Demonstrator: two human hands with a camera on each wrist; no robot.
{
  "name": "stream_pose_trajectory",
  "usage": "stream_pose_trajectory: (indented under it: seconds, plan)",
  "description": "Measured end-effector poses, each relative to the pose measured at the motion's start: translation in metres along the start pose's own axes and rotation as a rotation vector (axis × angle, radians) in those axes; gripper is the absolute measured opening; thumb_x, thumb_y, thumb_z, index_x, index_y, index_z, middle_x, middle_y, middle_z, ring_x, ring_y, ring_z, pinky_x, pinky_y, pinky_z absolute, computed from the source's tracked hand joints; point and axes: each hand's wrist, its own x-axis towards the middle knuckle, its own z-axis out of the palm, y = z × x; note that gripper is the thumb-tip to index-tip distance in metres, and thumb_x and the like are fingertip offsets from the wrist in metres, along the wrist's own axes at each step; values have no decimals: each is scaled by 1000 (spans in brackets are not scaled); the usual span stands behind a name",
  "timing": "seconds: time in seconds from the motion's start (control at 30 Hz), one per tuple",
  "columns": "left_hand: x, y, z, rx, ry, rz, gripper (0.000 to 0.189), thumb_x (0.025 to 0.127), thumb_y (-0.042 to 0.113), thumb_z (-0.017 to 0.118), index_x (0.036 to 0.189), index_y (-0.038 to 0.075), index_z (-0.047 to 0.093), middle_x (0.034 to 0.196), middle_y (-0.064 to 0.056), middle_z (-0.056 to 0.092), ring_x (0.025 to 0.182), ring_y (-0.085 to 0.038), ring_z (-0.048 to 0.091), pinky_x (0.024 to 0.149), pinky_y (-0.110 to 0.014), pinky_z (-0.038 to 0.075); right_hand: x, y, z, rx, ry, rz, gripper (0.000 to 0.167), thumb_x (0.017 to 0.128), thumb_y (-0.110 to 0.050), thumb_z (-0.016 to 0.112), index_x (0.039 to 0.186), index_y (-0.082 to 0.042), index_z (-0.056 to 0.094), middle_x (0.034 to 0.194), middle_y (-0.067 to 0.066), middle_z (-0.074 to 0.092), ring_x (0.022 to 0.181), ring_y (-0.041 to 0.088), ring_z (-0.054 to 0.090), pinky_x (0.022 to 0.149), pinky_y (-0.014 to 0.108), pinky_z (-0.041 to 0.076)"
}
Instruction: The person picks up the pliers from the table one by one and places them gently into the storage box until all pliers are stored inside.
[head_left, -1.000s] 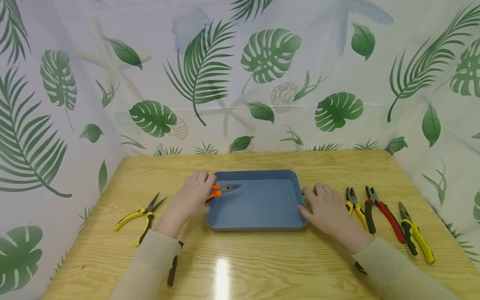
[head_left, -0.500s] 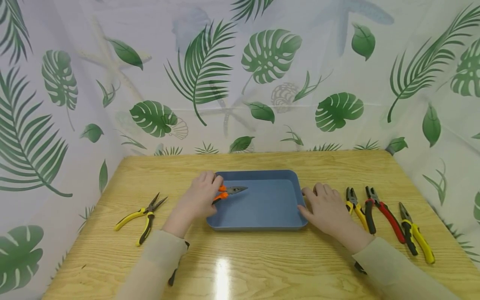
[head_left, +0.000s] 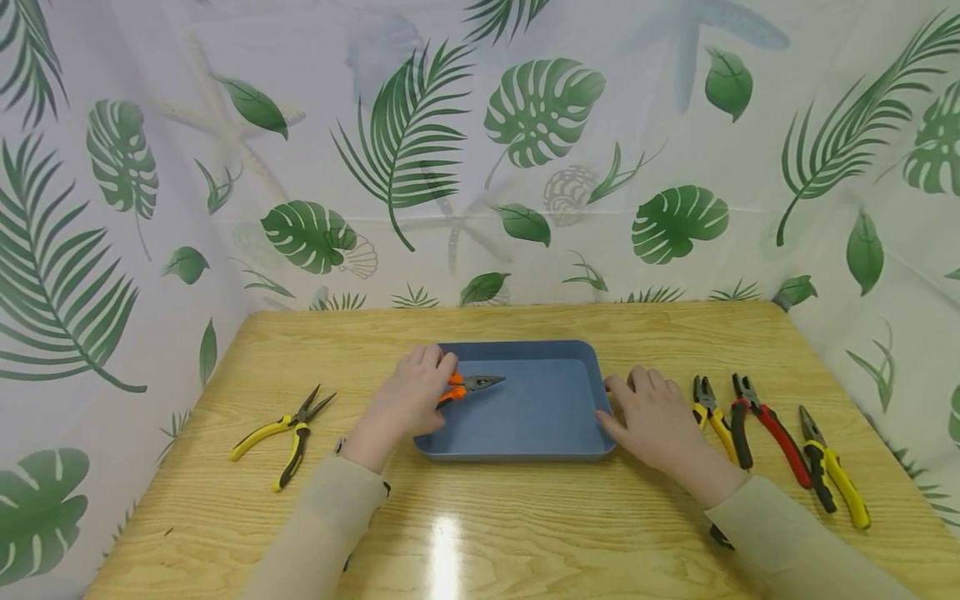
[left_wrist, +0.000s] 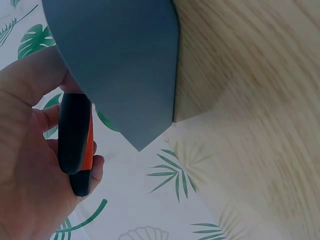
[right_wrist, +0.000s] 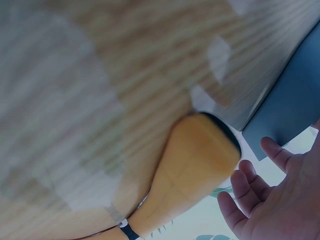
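Gripping orange-and-black pliers [head_left: 480, 383], a person's left hand [head_left: 414, 390] is holding them at the nine o'clock side of a blue tray [head_left: 540, 408], tips [head_left: 498, 379] pointing toward three, while the right hand [head_left: 651, 415] is resting, fingers [right_wrist: 273, 151] relaxed, against the three o'clock rim [head_left: 597, 367]. The pliers are looking stiff and weighty (their coated handles [left_wrist: 74, 132] are likely giving the surest hold).
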Motion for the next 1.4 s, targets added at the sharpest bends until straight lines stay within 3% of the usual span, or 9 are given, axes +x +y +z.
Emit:
stream_pose_trajectory:
  seconds: [0.3,0.7,1.1,1.4]
  plan:
    - [6,6,5,22,-26,9,55,83,15,88,126,8,54,116,-12,54,104,-29,47,95,-46,46,-1,1,2,4,10,-9,41,97,-37,75,125,-9,63,99,15,55,80,27,49,65,36,36]
    - [15,16,7,70,-69,-20,60,84,22,89,132,9,54,121,-12,56,112,-31,50,101,-46,47,-1,0,1,14,-20,16,42,99,-38,72,127,-9,62,101,16,56,82,28,49,66,37,36]
    - [19,25,9,145,-77,-36,69,82,34,92,135,12,54,121,-12,58,106,-29,53,91,-41,50,0,0,0,20,-23,15,43,99,-39,71,128,-9,62,105,19,57,86,31,53,68,39,38]
    - [17,28,9,133,-100,-51,76,82,35,92,142,11,51,125,-13,58,108,-29,54,89,-41,51,1,0,0,15,-24,8,43,100,-39,71,129,-8,62,106,19,57,86,30,52,67,39,38]
